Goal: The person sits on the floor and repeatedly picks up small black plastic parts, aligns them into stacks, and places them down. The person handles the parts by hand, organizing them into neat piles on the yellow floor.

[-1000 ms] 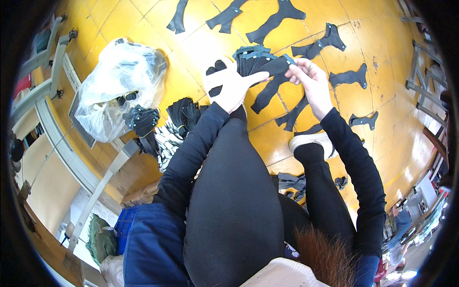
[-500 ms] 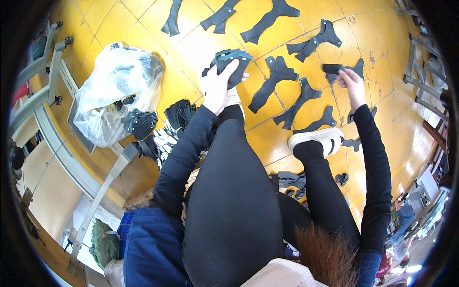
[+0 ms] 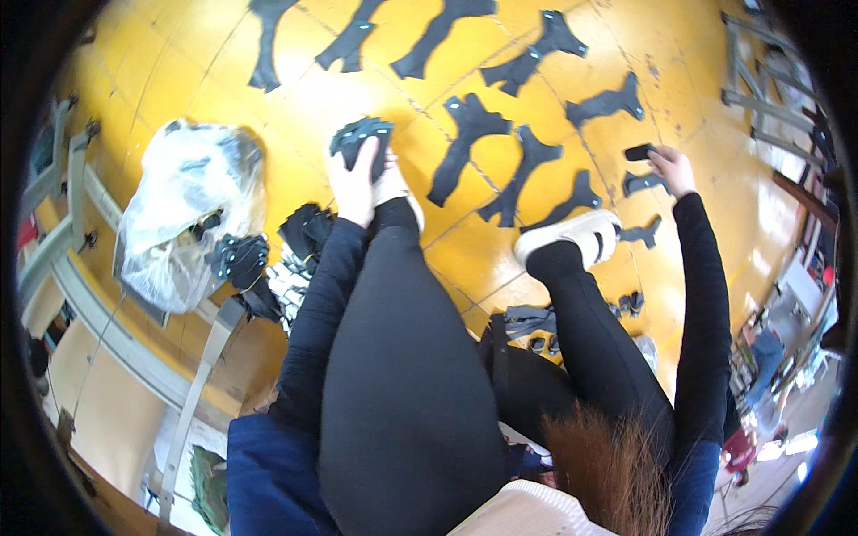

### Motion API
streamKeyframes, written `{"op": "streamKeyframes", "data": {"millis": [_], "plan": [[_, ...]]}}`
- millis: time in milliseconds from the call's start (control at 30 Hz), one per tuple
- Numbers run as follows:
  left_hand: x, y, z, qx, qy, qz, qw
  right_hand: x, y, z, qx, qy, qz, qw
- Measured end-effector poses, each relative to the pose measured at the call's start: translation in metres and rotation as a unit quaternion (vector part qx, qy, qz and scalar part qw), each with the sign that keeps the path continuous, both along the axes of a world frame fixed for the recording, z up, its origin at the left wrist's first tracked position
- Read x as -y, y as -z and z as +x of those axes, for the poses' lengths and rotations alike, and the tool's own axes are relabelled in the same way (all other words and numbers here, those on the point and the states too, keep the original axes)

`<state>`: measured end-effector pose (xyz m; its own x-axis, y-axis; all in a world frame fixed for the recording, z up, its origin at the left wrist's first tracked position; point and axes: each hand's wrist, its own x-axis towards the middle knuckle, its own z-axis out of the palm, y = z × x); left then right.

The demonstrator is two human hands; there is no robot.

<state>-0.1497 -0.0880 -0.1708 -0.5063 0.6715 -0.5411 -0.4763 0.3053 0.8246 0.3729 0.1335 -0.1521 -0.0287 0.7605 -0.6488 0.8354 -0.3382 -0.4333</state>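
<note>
My left hand [image 3: 355, 191] is closed around a thick stack of dark sock-shaped fabric pieces [image 3: 362, 134] with small pale marks along their ends, held above my left shoe. Out to the right, my right hand [image 3: 674, 170] pinches one small dark fabric piece [image 3: 638, 152] between thumb and fingers. Just under it a dark sock-shaped pair [image 3: 642, 184] lies on the floor, partly covered by the hand. Between my two hands several dark pieces are spread in rows, among them a Y-shaped pair [image 3: 466, 143] and a forked one [image 3: 523, 170].
A clear plastic bag [image 3: 192, 210] stands at the left, with bundled dark pieces [image 3: 241, 259] beside it. Metal frames [image 3: 85, 295] line the left side. My white shoe [image 3: 572, 238] rests near the laid-out pieces on the yellow tiled floor [image 3: 447, 259]. More metal racks [image 3: 760, 116] stand far right.
The view has shifted, so the floor pieces appear further left. My right hand has drawn back from the pair at the upper right toward a nearer one, still pinching a dark piece. The left keeps its stack.
</note>
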Motion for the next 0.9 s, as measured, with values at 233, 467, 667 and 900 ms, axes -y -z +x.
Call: {"op": "streamKeyframes", "data": {"millis": [233, 467, 667, 900], "plan": [[-0.005, 0.016, 0.009, -0.298, 0.051, 0.003, 0.953, -0.003, 0.004, -0.017, 0.139, -0.169, 0.020, 0.975], [-0.001, 0.019, 0.004, -0.463, 0.120, -0.022, 0.878, -0.014, 0.009, -0.048, 0.019, -0.097, -0.042, 0.994], [-0.003, 0.021, 0.006, -0.455, 0.142, -0.022, 0.879, 0.003, 0.024, -0.075, -0.141, 0.034, -0.154, 0.977], [-0.004, 0.019, 0.008, -0.470, 0.136, -0.024, 0.872, 0.024, 0.041, -0.078, -0.131, -0.062, -0.235, 0.961]]}}
